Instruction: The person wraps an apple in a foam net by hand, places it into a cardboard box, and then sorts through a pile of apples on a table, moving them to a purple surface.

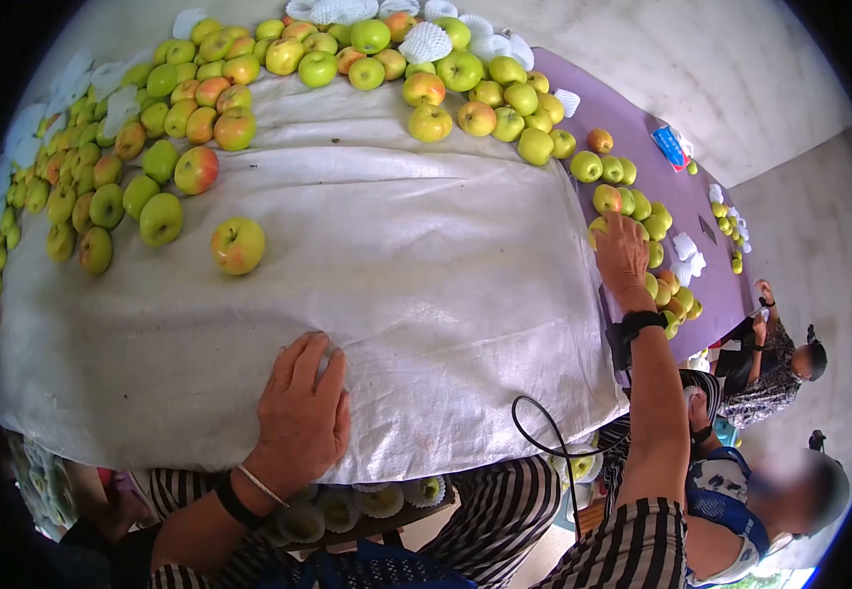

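My left hand (pixel 303 410) lies palm down on the white woven sheet (pixel 426 285), fingers stretched out, holding nothing that I can see. A single yellow-green apple with a red blush (pixel 239 245) sits on the sheet beyond it. My right arm reaches over the sheet's right edge. There my right hand (pixel 622 257) has its fingers closed around a yellow-green apple (pixel 596 232), which they partly hide. More apples (pixel 639 204) lie close around this hand on the purple table covering (pixel 706 322).
Many green and reddish apples (pixel 161 218) crowd the sheet's left and far sides, with white foam nets (pixel 425 43) among them. A blue packet (pixel 669 147) lies on the purple covering. A black cable (pixel 544 447) loops near my lap. Two people (pixel 725 496) are at the right.
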The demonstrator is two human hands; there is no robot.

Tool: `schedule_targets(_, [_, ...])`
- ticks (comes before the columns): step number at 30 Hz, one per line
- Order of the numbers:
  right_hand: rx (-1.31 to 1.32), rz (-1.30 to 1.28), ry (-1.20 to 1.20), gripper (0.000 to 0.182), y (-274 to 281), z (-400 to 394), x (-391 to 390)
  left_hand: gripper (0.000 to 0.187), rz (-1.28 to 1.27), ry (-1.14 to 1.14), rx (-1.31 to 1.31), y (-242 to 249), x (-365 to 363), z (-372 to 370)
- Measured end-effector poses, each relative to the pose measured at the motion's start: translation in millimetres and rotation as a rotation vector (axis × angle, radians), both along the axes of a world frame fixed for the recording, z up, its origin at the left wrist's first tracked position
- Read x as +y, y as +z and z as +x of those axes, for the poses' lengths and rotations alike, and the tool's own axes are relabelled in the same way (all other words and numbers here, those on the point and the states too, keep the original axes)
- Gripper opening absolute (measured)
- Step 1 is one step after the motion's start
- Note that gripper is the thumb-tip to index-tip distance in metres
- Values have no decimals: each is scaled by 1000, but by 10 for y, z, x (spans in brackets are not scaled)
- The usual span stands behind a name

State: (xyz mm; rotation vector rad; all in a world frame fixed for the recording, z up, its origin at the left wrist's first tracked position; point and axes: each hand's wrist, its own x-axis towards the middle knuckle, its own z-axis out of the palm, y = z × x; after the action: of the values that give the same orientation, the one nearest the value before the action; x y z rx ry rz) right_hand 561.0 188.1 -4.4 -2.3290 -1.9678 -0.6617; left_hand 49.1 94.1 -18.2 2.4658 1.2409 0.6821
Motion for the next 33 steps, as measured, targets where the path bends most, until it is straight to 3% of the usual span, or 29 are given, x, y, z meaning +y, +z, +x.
schedule_targets(5, [-185,13,-45,34,-40,173,36,48,-1,1,17,-20,4,1])
schedule_targets(9, [-116,-41,-85,35,-97,519,147,45,21,10,-1,-8,15,-71])
schedule_targets(11, [-75,-97,-46,44,-6,411,100,43,13,-4,-11,8,26,-71])
schedule_targets(14, [-114,-3,237,47,-36,277,-40,42,2,8,-7,8,10,-69])
schedule_targets(21, [-142,-128,-179,54,-55,764,132,44,-16,-1,32,-20,-2,-86])
schedule_targets(25, [-149,-181,-383,39,34,711,289,48,-24,-5,37,-30,-5,-82])
schedule_targets(28, [-159,67,-466,31,35,476,602,51,-30,-5,38,-21,-1,-93])
schedule_targets(30, [-192,269,-167,32,-65,460,966,53,-17,2,31,-53,-26,-89])
schedule_targets(33, [182,285,209,41,-17,-641,1591,58,-15,-1,51,-61,-31,-93])
